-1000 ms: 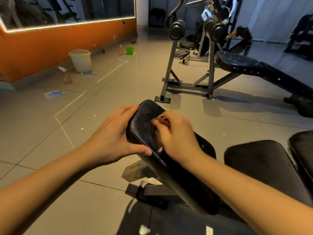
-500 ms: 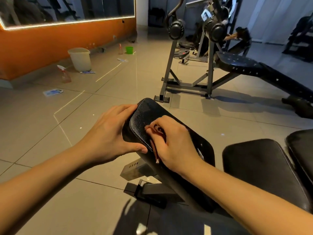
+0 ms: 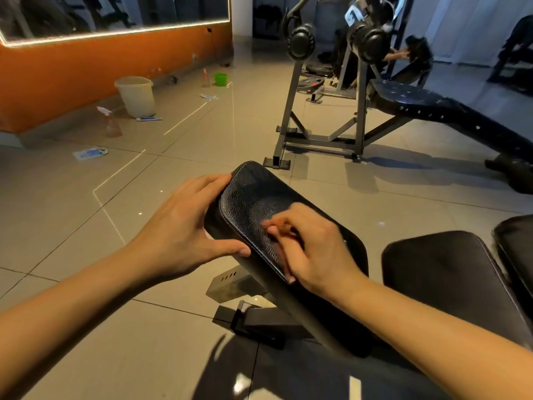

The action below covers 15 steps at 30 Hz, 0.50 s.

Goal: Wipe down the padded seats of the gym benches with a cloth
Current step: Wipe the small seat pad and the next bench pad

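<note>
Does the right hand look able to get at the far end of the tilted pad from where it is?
Probably yes. The tilted pad has its grained top bare ahead of the right hand, and the left hand grips only its left edge and corner, off the top face.

Gym: padded bench (image 3: 253, 203), steel rack (image 3: 289, 105), wall mirror (image 3: 115, 10).

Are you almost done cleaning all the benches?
Not nearly. No pad plainly looks finished. The left hand grips the tilted pad while the right hand rubs its top; no cloth shows. The seat pad beside it and the far bench are left.
</note>
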Tool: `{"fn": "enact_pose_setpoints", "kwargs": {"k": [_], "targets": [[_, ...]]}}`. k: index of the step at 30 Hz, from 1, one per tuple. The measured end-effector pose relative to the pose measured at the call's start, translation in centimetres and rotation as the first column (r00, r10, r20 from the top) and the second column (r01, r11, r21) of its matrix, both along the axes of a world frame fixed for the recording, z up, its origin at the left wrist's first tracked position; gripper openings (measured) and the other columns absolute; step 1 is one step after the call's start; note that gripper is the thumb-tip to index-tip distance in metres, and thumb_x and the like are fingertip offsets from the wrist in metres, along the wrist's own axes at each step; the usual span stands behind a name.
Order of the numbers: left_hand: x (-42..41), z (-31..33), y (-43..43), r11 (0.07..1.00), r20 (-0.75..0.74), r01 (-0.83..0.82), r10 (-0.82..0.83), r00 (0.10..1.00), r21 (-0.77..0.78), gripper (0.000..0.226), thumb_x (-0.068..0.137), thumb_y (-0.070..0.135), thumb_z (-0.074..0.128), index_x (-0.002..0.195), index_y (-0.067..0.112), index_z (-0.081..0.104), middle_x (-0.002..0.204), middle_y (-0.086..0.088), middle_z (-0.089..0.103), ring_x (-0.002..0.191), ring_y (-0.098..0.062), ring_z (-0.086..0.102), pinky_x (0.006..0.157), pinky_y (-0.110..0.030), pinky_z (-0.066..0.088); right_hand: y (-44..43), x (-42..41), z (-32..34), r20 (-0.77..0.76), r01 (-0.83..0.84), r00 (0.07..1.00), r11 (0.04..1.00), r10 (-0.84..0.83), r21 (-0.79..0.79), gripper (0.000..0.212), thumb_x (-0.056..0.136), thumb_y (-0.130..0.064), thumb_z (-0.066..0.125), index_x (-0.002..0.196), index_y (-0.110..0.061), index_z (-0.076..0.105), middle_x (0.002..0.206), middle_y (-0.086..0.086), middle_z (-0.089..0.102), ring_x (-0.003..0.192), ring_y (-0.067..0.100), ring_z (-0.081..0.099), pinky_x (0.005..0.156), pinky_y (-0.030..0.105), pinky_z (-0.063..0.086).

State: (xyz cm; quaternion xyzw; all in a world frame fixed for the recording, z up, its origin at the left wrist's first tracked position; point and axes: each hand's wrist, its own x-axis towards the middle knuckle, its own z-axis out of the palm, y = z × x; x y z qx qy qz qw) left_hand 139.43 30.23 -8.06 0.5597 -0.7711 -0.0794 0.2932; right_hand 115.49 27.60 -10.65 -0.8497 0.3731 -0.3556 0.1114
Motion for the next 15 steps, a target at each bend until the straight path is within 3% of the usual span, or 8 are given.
{"fn": "enact_pose_setpoints", "kwargs": {"k": [3, 5, 7, 10, 12, 13, 15], "targets": [[0.1, -0.2, -0.1, 1.0, -0.016, 0.019, -0.019, 1.0, -0.008, 0.111, 0.06, 0.082, 0.065, 0.154, 0.03, 0.036, 0.146, 0.015, 0.044, 0.132, -0.005, 0.038, 0.111, -0.034, 0.036, -4.1, -4.8, -2.6, -0.142, 0.402, 0.912, 0.907, -0.385, 0.126, 0.018, 0.101, -0.025, 0.057, 0.096, -0.012, 0.069, 0.09, 0.001, 0.064, 0.087, 0.023, 0.062, 0.07, 0.035, 0.041], [-0.1, -0.1, -0.1, 0.999, -0.014, 0.036, -0.036, 0.999, -0.015, 0.111, 0.062, 0.081, 0.065, 0.155, 0.028, 0.036, 0.147, 0.012, 0.044, 0.133, -0.007, 0.04, 0.112, -0.037, 0.037, -5.7, -5.0, -2.7, -0.127, 0.537, 0.844, 0.82, -0.522, 0.198, 0.019, 0.1, -0.023, 0.057, 0.092, -0.011, 0.068, 0.087, 0.003, 0.063, 0.088, 0.03, 0.063, 0.069, 0.033, 0.034], [-0.2, 0.0, 0.0, 0.999, -0.008, 0.045, -0.045, 0.999, -0.025, 0.11, 0.063, 0.08, 0.065, 0.155, 0.029, 0.035, 0.147, 0.012, 0.044, 0.132, -0.005, 0.038, 0.112, -0.037, 0.036, -5.5, -1.9, -1.5, -0.036, 0.456, 0.887, 0.865, -0.459, 0.207, 0.019, 0.1, -0.025, 0.058, 0.094, -0.011, 0.07, 0.089, 0.002, 0.066, 0.088, 0.028, 0.063, 0.071, 0.034, 0.039], [-0.4, 0.2, 0.3, 1.0, 0.006, 0.02, -0.02, 1.0, -0.017, 0.11, 0.062, 0.081, 0.063, 0.155, 0.032, 0.032, 0.147, 0.011, 0.043, 0.13, 0.002, 0.032, 0.111, -0.034, 0.032, -1.3, 3.0, 1.2, 0.109, 0.123, 0.985, 0.984, -0.137, 0.127, 0.016, 0.099, -0.024, 0.061, 0.102, -0.013, 0.072, 0.096, 0.001, 0.068, 0.09, 0.017, 0.063, 0.078, 0.03, 0.049], [-0.4, 0.3, 0.5, 1.0, 0.019, -0.001, 0.001, 1.0, 0.002, 0.111, 0.061, 0.082, 0.06, 0.156, 0.033, 0.03, 0.148, 0.011, 0.042, 0.129, 0.004, 0.029, 0.111, -0.033, 0.03, 1.0, 2.8, 1.2, 0.095, -0.021, 0.995, 1.0, 0.02, 0.016, 0.015, 0.097, -0.021, 0.061, 0.104, -0.012, 0.071, 0.097, 0.0, 0.066, 0.089, 0.012, 0.061, 0.078, 0.023, 0.048], [-0.3, 0.3, 0.5, 1.0, 0.026, -0.004, 0.004, 1.0, 0.006, 0.111, 0.061, 0.083, 0.059, 0.156, 0.033, 0.029, 0.149, 0.011, 0.042, 0.129, 0.003, 0.029, 0.111, -0.032, 0.03, 0.9, 1.5, 0.5, 0.066, -0.033, 0.997, 0.999, 0.033, -0.004, 0.014, 0.096, -0.02, 0.061, 0.104, -0.013, 0.071, 0.097, -0.001, 0.066, 0.089, 0.01, 0.06, 0.078, 0.02, 0.047], [-0.2, 0.2, 0.5, 1.0, 0.031, 0.001, -0.001, 1.0, 0.004, 0.11, 0.063, 0.082, 0.058, 0.157, 0.032, 0.03, 0.151, 0.01, 0.041, 0.132, 0.0, 0.031, 0.112, -0.034, 0.032, -1.3, -2.4, -1.8, -0.014, 0.136, 0.991, 0.99, -0.135, 0.032, 0.013, 0.095, -0.019, 0.06, 0.099, -0.014, 0.072, 0.093, -0.002, 0.065, 0.087, 0.011, 0.06, 0.075, 0.025, 0.046]]}}
